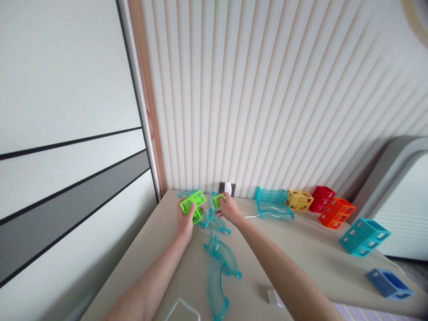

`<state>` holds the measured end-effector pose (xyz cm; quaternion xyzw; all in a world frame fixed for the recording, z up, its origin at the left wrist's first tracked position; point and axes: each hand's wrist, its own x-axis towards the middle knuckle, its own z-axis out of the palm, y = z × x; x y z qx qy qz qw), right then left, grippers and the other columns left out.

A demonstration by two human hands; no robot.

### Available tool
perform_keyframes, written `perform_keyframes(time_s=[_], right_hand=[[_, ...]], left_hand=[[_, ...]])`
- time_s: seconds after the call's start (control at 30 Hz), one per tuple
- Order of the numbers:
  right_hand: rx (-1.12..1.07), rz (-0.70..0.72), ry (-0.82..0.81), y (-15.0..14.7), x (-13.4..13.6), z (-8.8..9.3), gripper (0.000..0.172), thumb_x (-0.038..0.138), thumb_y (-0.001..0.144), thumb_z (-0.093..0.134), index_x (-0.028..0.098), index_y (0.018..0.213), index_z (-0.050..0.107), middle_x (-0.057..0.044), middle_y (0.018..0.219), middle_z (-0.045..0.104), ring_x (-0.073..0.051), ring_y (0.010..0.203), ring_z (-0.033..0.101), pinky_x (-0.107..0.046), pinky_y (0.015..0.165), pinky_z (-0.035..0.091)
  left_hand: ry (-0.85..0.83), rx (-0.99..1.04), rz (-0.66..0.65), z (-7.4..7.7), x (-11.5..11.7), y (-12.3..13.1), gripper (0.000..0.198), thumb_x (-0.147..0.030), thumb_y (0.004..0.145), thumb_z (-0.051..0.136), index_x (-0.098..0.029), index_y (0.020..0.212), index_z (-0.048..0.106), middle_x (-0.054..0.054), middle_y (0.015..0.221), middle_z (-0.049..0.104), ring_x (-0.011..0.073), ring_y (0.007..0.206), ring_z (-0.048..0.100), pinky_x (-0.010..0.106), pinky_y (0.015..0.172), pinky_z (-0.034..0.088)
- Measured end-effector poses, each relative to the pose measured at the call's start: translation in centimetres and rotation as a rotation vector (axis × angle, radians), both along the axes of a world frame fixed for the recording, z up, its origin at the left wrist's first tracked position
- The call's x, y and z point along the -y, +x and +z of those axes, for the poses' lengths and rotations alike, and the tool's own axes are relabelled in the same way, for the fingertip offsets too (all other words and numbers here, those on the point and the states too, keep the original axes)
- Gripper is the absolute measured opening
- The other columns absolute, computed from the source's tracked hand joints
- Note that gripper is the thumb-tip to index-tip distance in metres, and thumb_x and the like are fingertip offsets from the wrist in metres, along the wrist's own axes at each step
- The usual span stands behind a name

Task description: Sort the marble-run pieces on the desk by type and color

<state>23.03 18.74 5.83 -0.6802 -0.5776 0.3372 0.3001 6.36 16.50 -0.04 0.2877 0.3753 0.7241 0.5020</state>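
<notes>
My left hand (186,223) is closed around a cluster of joined bright green open-frame blocks (197,198), held above the far left part of the table. A little to its right, my right hand (229,208) grips a separate green block (218,201), partly hidden by the fingers. Below and between the hands, curved translucent teal track pieces (217,285) run in a winding line toward the near edge. More teal pieces lie partly hidden behind the hands.
Along the wall stand straight teal track pieces (272,198), then yellow (300,200), red (321,198), orange (336,213), teal (364,236) and blue (389,283) blocks. A white cable (252,216) crosses the tabletop from a plug (228,187). White cabinet panels (67,80) border the left side.
</notes>
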Motion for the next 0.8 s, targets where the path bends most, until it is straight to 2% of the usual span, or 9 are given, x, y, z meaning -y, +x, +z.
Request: perform_keyframes(time_s=[0.23,0.33,0.43,0.5,0.6,0.7,0.8], right_hand=[[-0.283,-0.081,0.016,-0.3,-0.1,0.0,0.032,0.036,0.1,0.063,0.017,0.126,0.061,-0.007,0.115,0.068,-0.018,0.09,0.069,-0.036,0.076,0.061],[-0.405,-0.099,0.055,-0.2,1.1,0.2,0.029,0.037,0.102,0.058,0.016,0.122,0.06,-0.002,0.095,0.068,-0.012,0.066,0.065,-0.027,0.059,0.057],[-0.535,-0.085,0.098,0.4,3.7,0.0,0.03,0.04,0.102,0.05,0.018,0.122,0.056,0.003,0.078,0.061,-0.009,0.047,0.056,-0.024,0.047,0.052],[-0.616,-0.068,0.131,1.1,6.0,-0.3,0.036,0.044,0.098,0.052,0.019,0.124,0.054,0.003,0.079,0.062,-0.011,0.049,0.059,-0.028,0.051,0.056],[-0.705,-0.047,0.179,2.6,9.1,-0.9,0.052,0.051,0.09,0.061,0.019,0.13,0.052,-0.003,0.092,0.066,-0.015,0.062,0.067,-0.035,0.067,0.061],[-0.738,-0.007,0.309,4.0,11.4,-1.6,0.065,0.053,0.086,0.069,0.024,0.14,0.047,-0.008,0.113,0.066,-0.018,0.076,0.071,-0.039,0.079,0.061],[-0.722,0.07,0.451,5.2,12.8,-2.3,0.071,0.051,0.089,0.069,0.031,0.149,0.038,-0.008,0.129,0.063,-0.02,0.094,0.071,-0.04,0.09,0.058]], left_hand=[[0.001,0.011,-0.003,0.0,0.0,0.0,0.076,-0.054,0.064,0.09,-0.03,0.125,0.051,0.0,0.094,0.075,0.0198,0.059,0.075,0.031,0.057,0.058],[0.013,0.025,-0.01,0.3,0.3,-0.1,0.077,-0.053,0.065,0.09,-0.029,0.126,0.049,0.001,0.094,0.075,0.0204,0.061,0.075,0.032,0.058,0.059],[0.031,0.045,-0.04,1.0,0.9,0.0,0.075,-0.049,0.07,0.088,-0.028,0.129,0.047,0.001,0.093,0.075,0.0217,0.066,0.077,0.032,0.061,0.06],[0.043,0.058,-0.076,1.6,1.4,0.1,0.072,-0.046,0.072,0.086,-0.029,0.13,0.047,0.001,0.094,0.075,0.0224,0.071,0.078,0.034,0.065,0.061],[0.064,0.064,-0.15,2.7,2.5,0.5,0.069,-0.043,0.072,0.085,-0.027,0.13,0.051,0.003,0.098,0.076,0.025,0.081,0.078,0.036,0.071,0.061],[0.093,0.041,-0.275,3.3,4.1,1.3,0.07,-0.04,0.074,0.085,-0.029,0.134,0.05,0.005,0.108,0.076,0.026,0.093,0.077,0.037,0.077,0.061],[0.093,0.001,-0.375,3.3,5.8,2.3,0.071,-0.041,0.08,0.081,-0.033,0.14,0.044,0.005,0.119,0.074,0.0254,0.101,0.075,0.036,0.08,0.061]])
